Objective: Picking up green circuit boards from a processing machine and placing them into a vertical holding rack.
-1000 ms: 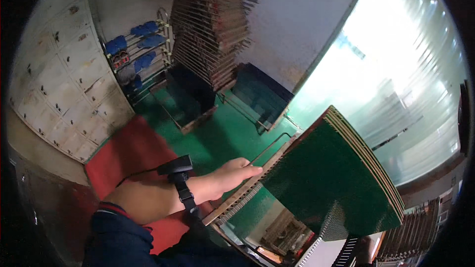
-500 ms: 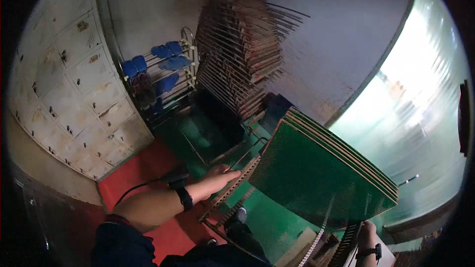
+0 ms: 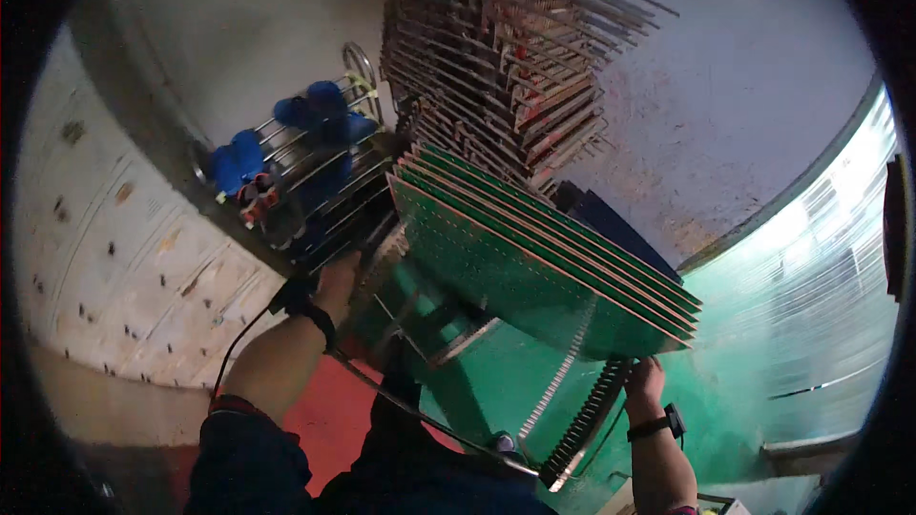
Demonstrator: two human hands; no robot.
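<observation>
Green floor [image 3: 515,362] and a red mat [image 3: 334,410] lie beneath us, with pale lockers [image 3: 114,248] to our left, blue shoes [image 3: 239,157] on a metal shoe stand [image 3: 363,88], and a tall stack of brown racks [image 3: 496,86] against the far wall. Between our hands is a slotted rack [image 3: 584,424], in front of our body and, as we judge it, off the floor. Our right hand [image 3: 645,386] is curled closed on its right edge, just below the panels' right corner. Our left hand [image 3: 336,291] is at the rack's left edge, but shadow and blur hide the fingers, so we cannot tell how firmly they hold. Several green panels [image 3: 506,281] with copper-coloured edges stand side by side in a tilted row toward the rack's far edge. As for progress, those panels are seated and the rack appears lifted; toward its near right corner the teeth carry no panel that we can see, and the rack is not yet set down.
</observation>
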